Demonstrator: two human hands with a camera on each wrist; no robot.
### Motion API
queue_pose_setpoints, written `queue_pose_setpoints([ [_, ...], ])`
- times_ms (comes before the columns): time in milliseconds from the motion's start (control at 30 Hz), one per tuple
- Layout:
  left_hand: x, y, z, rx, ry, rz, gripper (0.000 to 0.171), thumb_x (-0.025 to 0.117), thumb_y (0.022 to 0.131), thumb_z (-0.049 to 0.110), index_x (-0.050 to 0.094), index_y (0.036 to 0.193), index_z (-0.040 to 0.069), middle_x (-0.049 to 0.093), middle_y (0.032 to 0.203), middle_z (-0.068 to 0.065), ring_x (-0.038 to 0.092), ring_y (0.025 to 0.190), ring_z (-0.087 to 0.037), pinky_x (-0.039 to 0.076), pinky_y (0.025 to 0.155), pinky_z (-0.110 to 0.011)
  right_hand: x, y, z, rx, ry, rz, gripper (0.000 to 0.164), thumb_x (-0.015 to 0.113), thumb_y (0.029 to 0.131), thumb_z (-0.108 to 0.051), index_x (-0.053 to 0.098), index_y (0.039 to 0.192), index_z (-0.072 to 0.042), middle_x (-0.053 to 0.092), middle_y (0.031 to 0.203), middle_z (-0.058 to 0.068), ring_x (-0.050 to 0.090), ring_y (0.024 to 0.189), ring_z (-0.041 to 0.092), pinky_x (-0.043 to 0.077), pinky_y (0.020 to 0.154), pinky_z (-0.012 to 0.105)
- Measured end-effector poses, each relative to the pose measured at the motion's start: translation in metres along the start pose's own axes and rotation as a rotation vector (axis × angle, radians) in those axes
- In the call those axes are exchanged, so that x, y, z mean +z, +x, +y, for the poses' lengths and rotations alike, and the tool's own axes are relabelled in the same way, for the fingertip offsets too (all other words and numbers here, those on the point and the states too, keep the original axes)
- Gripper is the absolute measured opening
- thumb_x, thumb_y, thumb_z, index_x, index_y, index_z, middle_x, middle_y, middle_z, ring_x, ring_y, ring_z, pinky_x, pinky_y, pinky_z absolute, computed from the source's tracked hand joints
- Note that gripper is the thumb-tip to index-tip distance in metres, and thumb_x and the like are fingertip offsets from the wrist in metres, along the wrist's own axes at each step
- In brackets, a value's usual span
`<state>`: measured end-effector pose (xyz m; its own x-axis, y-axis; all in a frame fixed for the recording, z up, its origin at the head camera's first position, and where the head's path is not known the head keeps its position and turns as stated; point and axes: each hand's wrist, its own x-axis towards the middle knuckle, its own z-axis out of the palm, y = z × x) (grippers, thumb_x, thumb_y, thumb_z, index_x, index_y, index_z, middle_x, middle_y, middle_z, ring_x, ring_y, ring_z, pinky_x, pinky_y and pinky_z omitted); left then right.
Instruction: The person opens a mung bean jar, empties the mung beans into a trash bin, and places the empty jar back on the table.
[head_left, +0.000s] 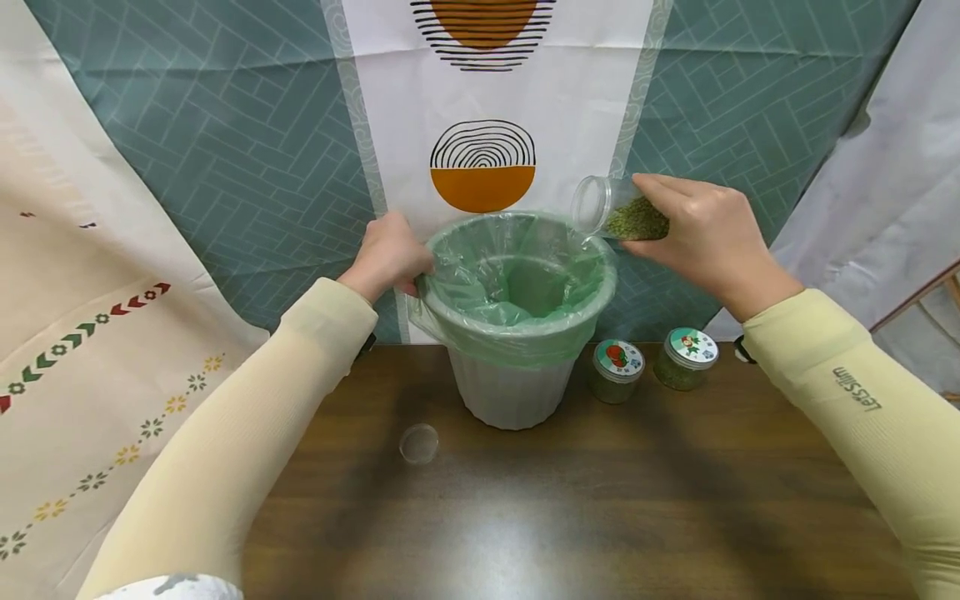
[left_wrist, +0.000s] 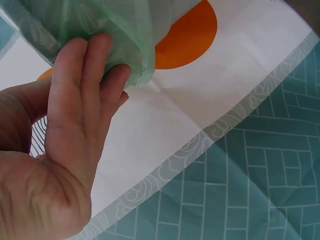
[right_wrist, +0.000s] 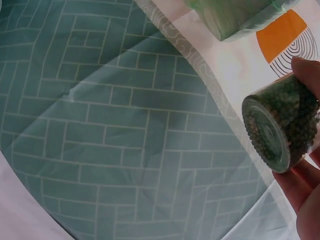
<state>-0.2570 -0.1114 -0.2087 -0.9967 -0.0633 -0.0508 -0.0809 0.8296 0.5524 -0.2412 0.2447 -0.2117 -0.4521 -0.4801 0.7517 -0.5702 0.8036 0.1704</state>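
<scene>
A pale ribbed trash bin (head_left: 513, 393), lined with a thin green plastic bag (head_left: 517, 348), stands upright at the back of the table. My left hand (head_left: 390, 254) grips the bin's left rim through the bag. In the left wrist view, its fingers press against the green bag (left_wrist: 127, 30) and the thumb is partly hidden. My right hand (head_left: 705, 229) holds a clear jar (head_left: 626, 212) of small green beans around its base end. The jar is tilted with its uncapped mouth above the bin's right rim. Beans fill the base end in the right wrist view.
A clear round lid (head_left: 418, 444) lies on the brown wooden table (head_left: 517, 508). Two capped jars, one with a tomato-print lid (head_left: 618, 358) and another capped jar (head_left: 684, 358), stand right of the bin. A patterned cloth (head_left: 247, 167) hangs behind.
</scene>
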Motion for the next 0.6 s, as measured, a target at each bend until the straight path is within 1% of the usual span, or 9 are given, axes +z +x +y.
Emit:
queue_pose_setpoints([
  [167,-0.002,-0.001,0.000,0.011,0.000,0.016,0.018,0.064,0.074,0.011,0.057,0.084,-0.002,0.063,0.080,-0.020,0.069,0.055,-0.023,0.057,0.060,-0.032,0.002,0.007,0.002,-0.042,-0.015,-0.019,0.072,0.088,0.059,-0.020,0.060,0.124,-0.007,0.066,0.117,0.012,0.066,0.099,0.031,0.053,0.080,0.048],
  [267,-0.004,-0.001,0.000,0.005,0.010,0.020,0.018,0.064,0.074,0.012,0.057,0.084,-0.001,0.063,0.080,-0.018,0.070,0.057,-0.023,0.057,0.061,-0.033,0.005,0.010,0.002,-0.057,-0.023,-0.022,0.071,0.088,0.059,-0.019,0.061,0.123,-0.006,0.066,0.116,0.013,0.066,0.098,0.032,0.053,0.079,0.049],
  [400,-0.006,0.000,-0.002,-0.026,0.045,0.002,0.026,0.066,0.074,0.014,0.056,0.092,-0.002,0.063,0.090,-0.018,0.070,0.060,-0.023,0.057,0.065,-0.032,0.011,0.010,0.002,-0.083,-0.019,-0.026,0.068,0.088,0.059,-0.017,0.061,0.121,-0.006,0.067,0.115,0.012,0.067,0.098,0.030,0.053,0.078,0.047],
  [500,-0.005,0.000,-0.005,-0.037,0.033,-0.004,0.033,0.069,0.074,0.014,0.054,0.098,-0.002,0.060,0.098,-0.019,0.070,0.060,-0.022,0.056,0.065,-0.031,0.017,0.010,0.001,-0.099,-0.012,-0.036,0.066,0.087,0.059,-0.016,0.060,0.118,-0.006,0.067,0.115,0.010,0.067,0.099,0.028,0.054,0.077,0.046],
  [600,-0.003,0.002,-0.006,-0.026,0.010,0.016,0.032,0.069,0.073,0.013,0.053,0.096,-0.002,0.060,0.094,-0.019,0.070,0.058,-0.023,0.057,0.064,-0.032,0.021,0.011,-0.001,-0.092,-0.011,-0.046,0.067,0.088,0.059,-0.016,0.060,0.119,-0.007,0.066,0.116,0.010,0.066,0.101,0.028,0.054,0.078,0.046],
])
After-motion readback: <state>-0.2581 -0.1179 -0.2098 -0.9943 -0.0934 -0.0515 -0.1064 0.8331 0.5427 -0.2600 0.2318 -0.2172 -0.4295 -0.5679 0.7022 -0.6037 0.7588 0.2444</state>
